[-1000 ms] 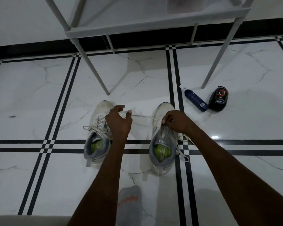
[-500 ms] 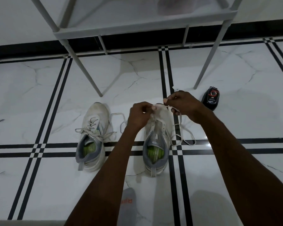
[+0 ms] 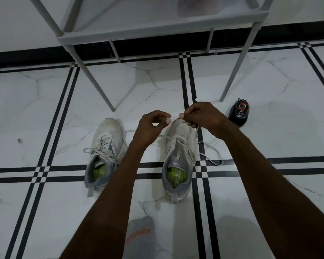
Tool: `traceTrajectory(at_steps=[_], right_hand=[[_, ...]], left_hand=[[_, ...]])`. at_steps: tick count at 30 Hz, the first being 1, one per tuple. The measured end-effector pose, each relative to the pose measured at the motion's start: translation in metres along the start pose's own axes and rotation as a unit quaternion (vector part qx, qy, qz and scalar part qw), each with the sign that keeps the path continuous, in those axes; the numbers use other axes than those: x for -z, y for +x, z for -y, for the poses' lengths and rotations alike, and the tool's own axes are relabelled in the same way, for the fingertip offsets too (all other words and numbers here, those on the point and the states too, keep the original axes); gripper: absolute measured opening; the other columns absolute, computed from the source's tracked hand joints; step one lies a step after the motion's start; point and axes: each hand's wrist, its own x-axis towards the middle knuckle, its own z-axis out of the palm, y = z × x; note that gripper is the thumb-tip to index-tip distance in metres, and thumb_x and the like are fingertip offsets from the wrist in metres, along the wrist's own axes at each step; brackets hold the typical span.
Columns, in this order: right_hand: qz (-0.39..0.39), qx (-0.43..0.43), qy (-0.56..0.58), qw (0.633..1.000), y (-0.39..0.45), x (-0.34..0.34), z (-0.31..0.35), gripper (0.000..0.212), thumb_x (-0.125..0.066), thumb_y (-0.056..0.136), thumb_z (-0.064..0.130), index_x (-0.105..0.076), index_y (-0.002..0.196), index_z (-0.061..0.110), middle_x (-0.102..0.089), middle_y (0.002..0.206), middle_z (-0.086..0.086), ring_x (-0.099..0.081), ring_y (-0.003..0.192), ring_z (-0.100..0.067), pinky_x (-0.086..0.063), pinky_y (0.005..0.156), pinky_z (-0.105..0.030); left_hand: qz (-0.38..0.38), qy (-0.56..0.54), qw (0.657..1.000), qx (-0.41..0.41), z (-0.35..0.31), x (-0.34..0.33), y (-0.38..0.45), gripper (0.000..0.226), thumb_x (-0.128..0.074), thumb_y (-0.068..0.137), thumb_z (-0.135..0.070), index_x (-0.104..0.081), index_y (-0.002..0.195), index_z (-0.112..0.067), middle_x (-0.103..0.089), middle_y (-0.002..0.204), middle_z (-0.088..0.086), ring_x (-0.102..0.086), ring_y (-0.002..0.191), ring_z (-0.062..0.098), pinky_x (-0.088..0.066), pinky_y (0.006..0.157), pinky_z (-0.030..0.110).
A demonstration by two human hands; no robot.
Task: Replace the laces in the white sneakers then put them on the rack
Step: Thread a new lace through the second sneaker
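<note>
Two white sneakers with grey collars and green insoles stand on the tiled floor, toes pointing away from me. The left sneaker [image 3: 105, 152] is laced, its ends loose. Above the toe of the right sneaker [image 3: 178, 165] my left hand [image 3: 150, 128] and my right hand [image 3: 200, 118] each pinch a white lace [image 3: 209, 157], a short stretch held taut between them. The lace trails down across the shoe and loops on the floor to its right. The grey shoe rack [image 3: 157, 28] stands just beyond the shoes.
A black shoe-polish container [image 3: 239, 114] sits on the floor to the right, near a rack leg [image 3: 234, 75]. Another rack leg [image 3: 95, 85] comes down left of the shoes. My grey sock with orange lettering [image 3: 140, 238] shows at the bottom.
Both hands rose from the right sneaker's eyelets to above its toe and came close together, drawing the lace up. The blue object next to the polish container is hidden now.
</note>
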Motion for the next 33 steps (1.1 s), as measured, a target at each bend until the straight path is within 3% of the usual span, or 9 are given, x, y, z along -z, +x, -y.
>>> traceTrajectory(at_steps=[3,6,11,14,16,19,23,29,33], right_hand=[[0.009,-0.001,0.029,1.0,0.001,-0.001,0.002,0.028,-0.079,0.085,0.024,-0.066,0.097,0.002,-0.072,0.078,-0.012,-0.065,0.065,-0.016,-0.051,0.058,-0.024],[0.016,0.0,0.024,1.0,0.001,-0.003,0.007,0.033,-0.08,0.083,0.025,-0.065,0.099,0.001,-0.074,0.08,-0.015,-0.067,0.067,-0.02,-0.052,0.06,-0.027],[-0.007,0.012,-0.031,0.999,-0.001,0.009,0.007,0.032,-0.081,0.082,0.023,-0.067,0.096,-0.002,-0.072,0.078,-0.016,-0.064,0.058,-0.009,-0.051,0.054,-0.021],[0.009,0.0,-0.058,0.998,-0.002,0.013,0.006,0.028,-0.082,0.081,0.023,-0.07,0.094,0.002,-0.073,0.085,-0.017,-0.065,0.069,-0.015,-0.052,0.066,-0.03],[0.015,0.006,-0.056,0.998,-0.002,0.01,0.007,0.024,-0.082,0.08,0.022,-0.071,0.091,0.004,-0.072,0.079,-0.011,-0.065,0.066,-0.011,-0.051,0.062,-0.025],[0.02,0.015,-0.047,0.999,0.0,-0.002,0.011,0.027,-0.083,0.08,0.022,-0.07,0.093,0.002,-0.071,0.072,-0.005,-0.065,0.06,-0.005,-0.05,0.056,-0.022],[0.011,0.012,-0.043,0.999,0.003,-0.009,0.011,0.031,-0.085,0.078,0.025,-0.07,0.094,0.003,-0.073,0.075,-0.005,-0.069,0.065,-0.009,-0.052,0.06,-0.023],[0.011,0.009,-0.062,0.998,0.002,0.003,0.005,0.026,-0.084,0.078,0.022,-0.072,0.089,0.003,-0.074,0.08,-0.008,-0.069,0.066,-0.009,-0.051,0.058,-0.026],[0.009,0.006,-0.071,0.997,0.002,0.002,0.009,0.024,-0.085,0.077,0.022,-0.072,0.087,0.005,-0.075,0.081,-0.008,-0.07,0.068,-0.009,-0.048,0.054,-0.021]], left_hand=[[0.087,-0.01,0.996,0.021,-0.006,-0.003,-0.001,0.039,-0.078,0.088,-0.029,-0.066,0.125,-0.027,-0.069,0.119,-0.014,-0.062,0.112,0.001,-0.051,0.088,0.018],[0.108,-0.041,0.993,0.002,-0.016,-0.015,-0.002,0.024,-0.074,0.092,-0.018,-0.074,0.115,-0.012,-0.077,0.106,-0.003,-0.071,0.103,0.009,-0.053,0.093,0.023],[-0.119,-0.021,0.99,0.07,0.006,0.009,0.007,0.006,-0.074,0.089,-0.008,-0.078,0.089,-0.012,-0.078,0.089,0.009,-0.072,0.077,0.004,-0.058,0.083,0.025],[-0.262,0.076,0.943,0.189,0.035,0.041,0.005,0.012,-0.076,0.082,-0.018,-0.08,0.093,-0.022,-0.078,0.093,-0.002,-0.073,0.091,0.015,-0.058,0.091,0.039],[-0.205,0.092,0.96,0.166,0.041,0.048,0.0,0.037,-0.083,0.08,-0.017,-0.074,0.116,-0.017,-0.072,0.112,-0.002,-0.067,0.109,0.016,-0.052,0.1,0.032],[-0.016,0.076,0.997,0.025,0.018,0.033,-0.002,0.066,-0.088,0.077,-0.018,-0.059,0.137,-0.018,-0.061,0.13,-0.009,-0.054,0.115,-0.009,-0.041,0.096,0.005],[0.098,0.027,0.995,-0.023,-0.011,0.003,0.001,0.025,-0.079,0.087,-0.028,-0.078,0.109,-0.017,-0.078,0.102,-0.006,-0.071,0.099,0.004,-0.053,0.094,0.026],[-0.192,0.105,0.964,0.148,0.029,0.037,0.005,0.019,-0.073,0.082,-0.045,-0.081,0.085,-0.027,-0.077,0.082,-0.008,-0.073,0.087,0.016,-0.059,0.087,0.042],[-0.219,0.172,0.937,0.212,0.039,0.052,-0.001,0.024,-0.079,0.081,-0.041,-0.079,0.101,-0.028,-0.076,0.106,-0.005,-0.068,0.108,0.021,-0.052,0.1,0.043]])
